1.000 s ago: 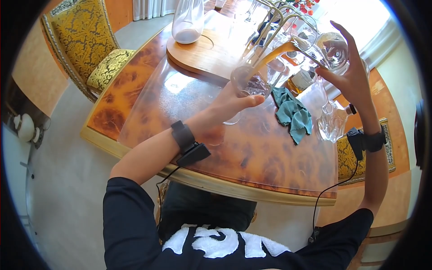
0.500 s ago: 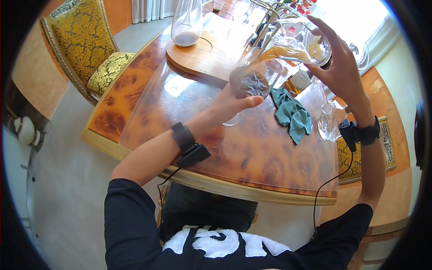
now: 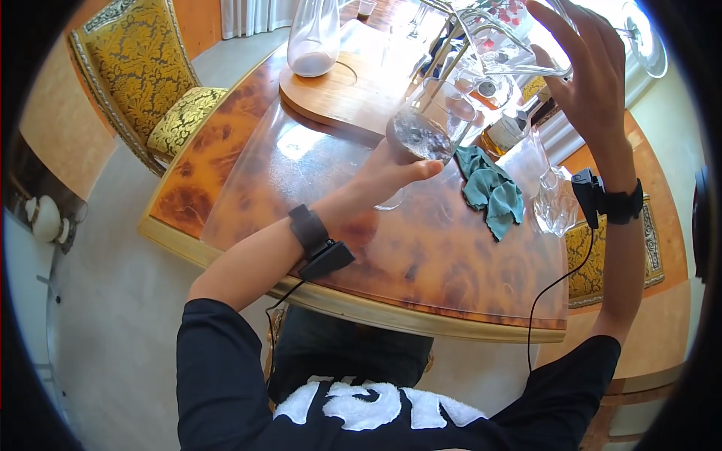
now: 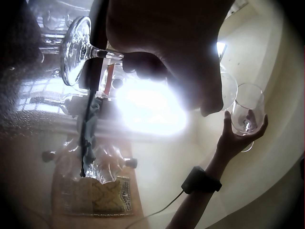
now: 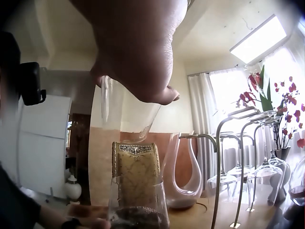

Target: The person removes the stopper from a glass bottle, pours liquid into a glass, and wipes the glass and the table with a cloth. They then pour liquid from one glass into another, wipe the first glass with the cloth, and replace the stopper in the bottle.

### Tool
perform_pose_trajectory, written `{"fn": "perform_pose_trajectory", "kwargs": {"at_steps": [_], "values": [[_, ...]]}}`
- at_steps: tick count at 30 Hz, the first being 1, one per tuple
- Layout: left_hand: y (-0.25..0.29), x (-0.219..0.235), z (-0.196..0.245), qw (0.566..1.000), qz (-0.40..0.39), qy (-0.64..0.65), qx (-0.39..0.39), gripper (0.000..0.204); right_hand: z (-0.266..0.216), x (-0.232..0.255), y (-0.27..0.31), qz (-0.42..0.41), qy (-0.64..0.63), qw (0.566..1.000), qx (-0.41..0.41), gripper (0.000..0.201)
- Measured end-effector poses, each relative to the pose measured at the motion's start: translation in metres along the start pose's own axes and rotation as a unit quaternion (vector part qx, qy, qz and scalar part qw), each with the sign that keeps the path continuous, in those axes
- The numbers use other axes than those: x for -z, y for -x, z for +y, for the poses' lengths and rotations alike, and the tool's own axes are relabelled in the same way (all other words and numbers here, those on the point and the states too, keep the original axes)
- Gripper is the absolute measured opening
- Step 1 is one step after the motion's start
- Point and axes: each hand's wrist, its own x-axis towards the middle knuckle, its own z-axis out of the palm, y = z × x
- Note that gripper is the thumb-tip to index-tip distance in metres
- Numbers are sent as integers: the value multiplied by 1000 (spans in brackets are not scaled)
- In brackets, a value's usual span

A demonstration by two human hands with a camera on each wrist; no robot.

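My left hand grips a stemmed glass with dark liquid in its bowl, held above the table. Its round foot shows in the left wrist view. Higher and to the right, my right hand holds a second stemmed glass, fingers curled about its clear bowl. That bowl hangs above the first glass in the right wrist view, the two apart. No stream runs between them. A crumpled green cloth lies right of my left hand.
A decanter stands on a round wooden board at the back left. Behind my hands are a metal rack with hanging glasses, an amber bottle and red flowers. A clear glass vessel stands near the right edge.
Brown liquid was pouring from the right glass into the left one; that stream is gone. My right hand has risen and moved right since half a second ago. The left hand has barely moved.
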Motion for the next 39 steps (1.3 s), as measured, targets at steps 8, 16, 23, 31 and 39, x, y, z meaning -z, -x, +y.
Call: {"fn": "perform_pose_trajectory", "kwargs": {"at_steps": [8, 16, 23, 31, 39], "values": [[0, -3, 1, 999, 0, 23, -27, 49, -16, -15, 12, -25, -120, 991, -58, 78], [0, -1, 5, 1000, -16, -2, -6, 49, -17, -15, 19, -75, -167, 977, -113, 82], [0, 0, -2, 1000, -5, -1, -12, 51, -31, -30, 74, -35, -511, 733, -448, 101], [3, 0, 2, 1000, -1, 1, 5, 54, -144, -20, 150, 130, -775, 248, -567, 81], [7, -2, 5, 999, 28, -8, 36, 61, -195, -12, 145, 130, -798, 212, -548, 100]]}}
